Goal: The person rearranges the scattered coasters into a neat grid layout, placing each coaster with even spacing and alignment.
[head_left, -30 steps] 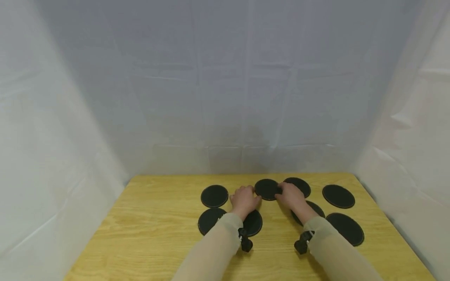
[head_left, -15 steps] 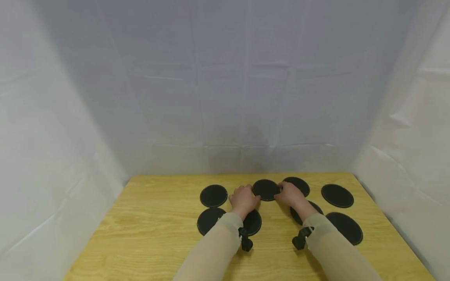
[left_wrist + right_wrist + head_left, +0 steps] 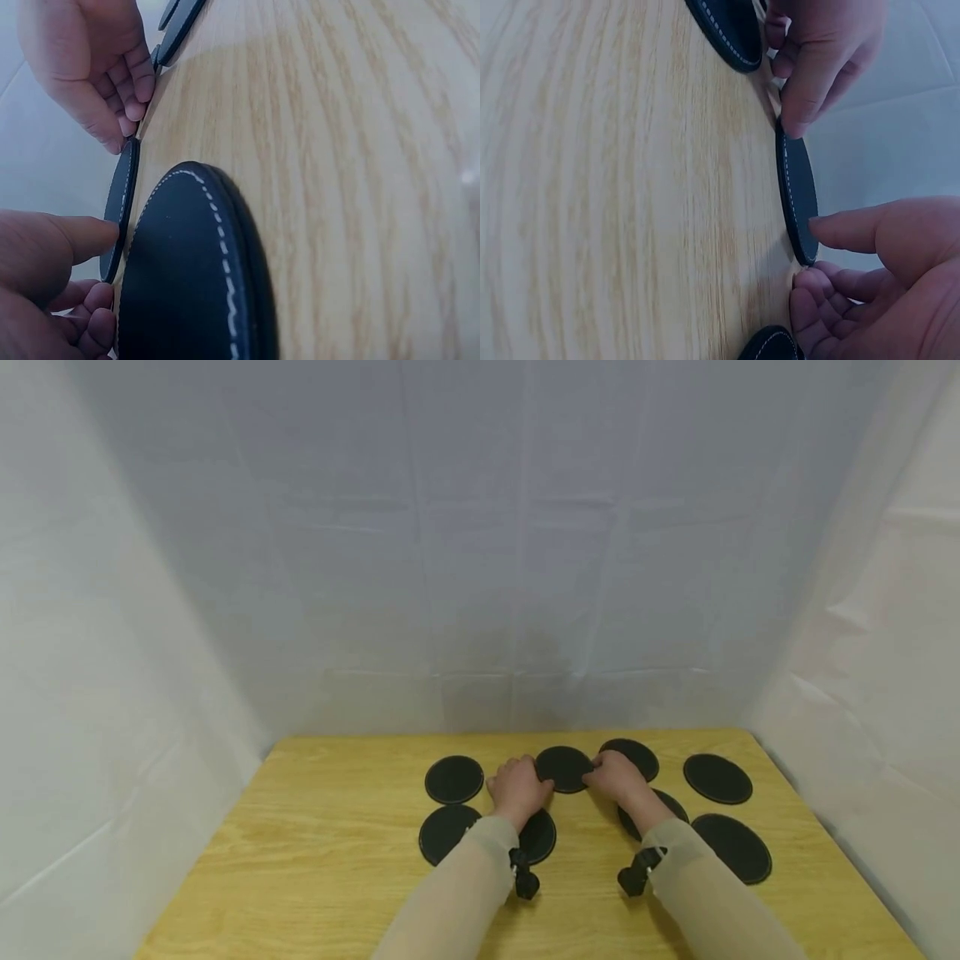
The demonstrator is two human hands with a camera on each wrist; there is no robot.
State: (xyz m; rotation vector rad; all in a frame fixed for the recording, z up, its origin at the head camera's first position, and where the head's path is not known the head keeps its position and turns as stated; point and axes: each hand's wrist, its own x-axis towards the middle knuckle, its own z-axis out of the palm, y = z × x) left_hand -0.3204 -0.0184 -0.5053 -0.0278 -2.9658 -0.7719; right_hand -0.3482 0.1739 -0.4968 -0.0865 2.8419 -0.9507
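Note:
A round black coaster with pale edge stitching lies at the back middle of the table, between both hands. My left hand pinches its left edge; in the left wrist view the thumb lies on top, the other fingers curled beside the rim. My right hand pinches the opposite edge, its thumb on the upper face and fingers curled at the rim in the right wrist view. Another coaster lies under my left wrist, partly hidden. My right forearm partly covers a coaster.
Two coasters lie on the left, one farther back and one nearer. On the right are a back coaster, a far-right one and a nearer one. White sheeting encloses the wooden table.
The coaster between the hands has shifted slightly left and toward me. Both hands keep their hold with very little movement, and the other coasters stay in place.

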